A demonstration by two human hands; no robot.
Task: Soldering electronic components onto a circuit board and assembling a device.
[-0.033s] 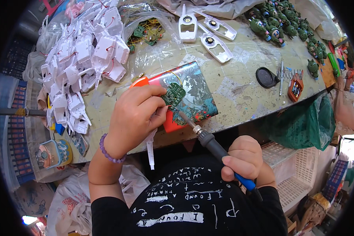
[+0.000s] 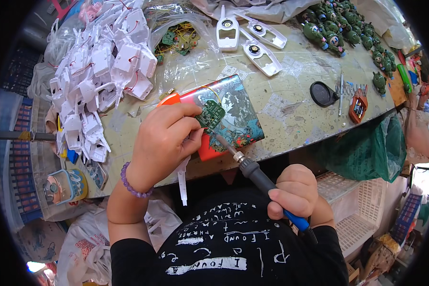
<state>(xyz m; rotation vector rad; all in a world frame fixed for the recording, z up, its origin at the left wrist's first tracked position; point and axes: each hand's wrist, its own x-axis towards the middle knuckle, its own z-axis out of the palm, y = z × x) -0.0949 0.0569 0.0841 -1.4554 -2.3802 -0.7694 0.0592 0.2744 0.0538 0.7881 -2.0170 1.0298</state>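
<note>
Bench (image 2: 298, 121): worn and pale, with white housings (image 2: 102, 59) piled far left and green figures (image 2: 336, 31) heaped far right
Circuit board (image 2: 211, 113): green, over the patterned box (image 2: 240, 102) in front of you
Left hand (image 2: 164, 136): your grip is together at the board's left edge; what the fingertips pinch, I cannot tell
Right hand (image 2: 296, 190): your grip is clamped round the soldering iron (image 2: 256, 175)
Iron tip (image 2: 221, 140): just beside the board's near edge
Black lid (image 2: 322, 94): right of the box, well apart
</note>
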